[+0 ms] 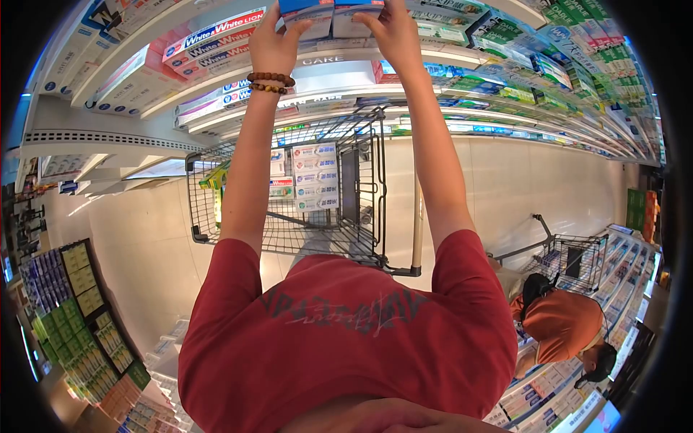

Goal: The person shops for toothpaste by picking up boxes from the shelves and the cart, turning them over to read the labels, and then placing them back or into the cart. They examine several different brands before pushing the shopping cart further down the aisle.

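At the top edge of the head view, my left hand (276, 42) and my right hand (392, 35) reach up to a shelf. Between them stand two blue-and-white boxes side by side, a left box (309, 30) and a right box (352, 27). My left thumb presses on the front of the left box, and my right thumb lies on the right one. The other fingers are partly cut off by the frame. Beaded bracelets (270, 81) circle my left wrist. Red-and-white toothpaste boxes (216, 36) are stacked on the shelf left of my hands.
Below my arms stands a wire shopping cart (382, 195) holding a row of toothpaste boxes (315, 177) and a few other packs. Shelves of green boxes (577, 72) curve off to the right. A person in an orange shirt (563, 325) is at lower right, near another cart (577, 263).
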Motion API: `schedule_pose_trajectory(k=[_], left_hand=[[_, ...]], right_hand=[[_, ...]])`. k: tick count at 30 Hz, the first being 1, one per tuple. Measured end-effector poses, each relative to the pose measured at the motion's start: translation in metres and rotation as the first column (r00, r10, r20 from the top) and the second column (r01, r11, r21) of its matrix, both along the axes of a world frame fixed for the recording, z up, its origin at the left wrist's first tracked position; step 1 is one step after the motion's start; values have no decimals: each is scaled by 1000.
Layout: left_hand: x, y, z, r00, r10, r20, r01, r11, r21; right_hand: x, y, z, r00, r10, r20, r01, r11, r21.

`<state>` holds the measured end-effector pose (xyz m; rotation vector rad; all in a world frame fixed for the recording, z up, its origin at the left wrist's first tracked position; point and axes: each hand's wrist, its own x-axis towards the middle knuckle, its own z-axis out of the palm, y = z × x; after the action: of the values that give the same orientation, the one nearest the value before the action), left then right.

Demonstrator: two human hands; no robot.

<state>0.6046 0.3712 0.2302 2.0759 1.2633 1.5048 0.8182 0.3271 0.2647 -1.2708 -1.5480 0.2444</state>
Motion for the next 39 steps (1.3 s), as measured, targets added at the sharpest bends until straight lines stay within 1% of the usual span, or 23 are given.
schedule_pose_trajectory(k=[1, 3, 4, 6, 7, 9, 12, 15, 18, 19, 22, 24, 25, 27, 30, 33, 34, 36, 39], left_hand=[[1, 0, 2, 1000, 7, -1, -7, 1000, -8], [6, -1, 8, 1000, 19, -5, -19, 999, -27], [9, -3, 8, 1000, 18, 24, -17, 999, -40], [13, -4, 7, 996, 20, 83, -15, 998, -61], [13, -2, 2, 996, 24, 84, -20, 999, -50], [15, 6, -9, 996, 31, 89, -29, 999, -28], [19, -3, 2, 992, 41, 118, -22, 987, -162], [20, 3, -7, 993, 50, 106, -46, 998, -38], [24, 3, -7, 987, 34, 154, -31, 999, -18], [25, 5, -9, 990, 47, 136, -45, 999, -15], [24, 14, -18, 994, 78, 76, -77, 997, -21], [23, 18, -20, 996, 86, 28, -85, 996, -38], [24, 17, -19, 996, 80, 45, -75, 993, -85], [24, 16, -17, 994, 70, 80, -54, 982, -180], [24, 26, -28, 988, -3, 152, 32, 982, -184], [31, 34, -44, 979, 40, 201, -25, 997, -77], [31, 39, -52, 979, 24, 201, -8, 997, -82], [30, 49, -62, 979, -8, 202, 27, 996, -90], [34, 50, -60, 959, -23, 284, 66, 987, -144]], right_hand=[[-2, -2, 4, 998, -39, 41, 41, 998, -39], [-5, -4, 9, 997, -70, 37, 73, 993, -89], [-6, -5, 8, 996, -86, 36, 89, 989, -116], [-5, 0, -3, 998, -61, 14, 61, 998, 7], [-5, 3, -7, 999, -47, 4, 47, 996, 71], [-5, 8, -12, 997, -67, 32, 64, 995, 75], [-6, 10, -14, 994, -105, 40, 104, 994, 33], [-7, 11, -16, 992, -117, 38, 117, 993, -2], [-9, 13, -16, 987, -156, 48, 158, 986, -57], [-11, 13, -17, 983, -174, 53, 178, 980, -85], [-12, 18, -20, 984, -177, 32, 177, 984, -21], [-12, 18, -21, 984, -175, 30, 177, 983, -42], [-11, 19, -20, 984, -175, 30, 176, 983, -50], [-11, 21, -22, 990, -133, -48, 130, 990, -57], [-10, 21, -20, 987, -78, -138, 72, 996, -48], [-9, 23, -24, 977, -46, -210, 51, 999, 16], [-9, 26, -28, 972, -38, -232, 50, 998, 44], [6, 39, -47, 967, -17, -254, 16, 1000, -5], [4, 38, -48, 940, -34, -340, 5, 996, -84]])
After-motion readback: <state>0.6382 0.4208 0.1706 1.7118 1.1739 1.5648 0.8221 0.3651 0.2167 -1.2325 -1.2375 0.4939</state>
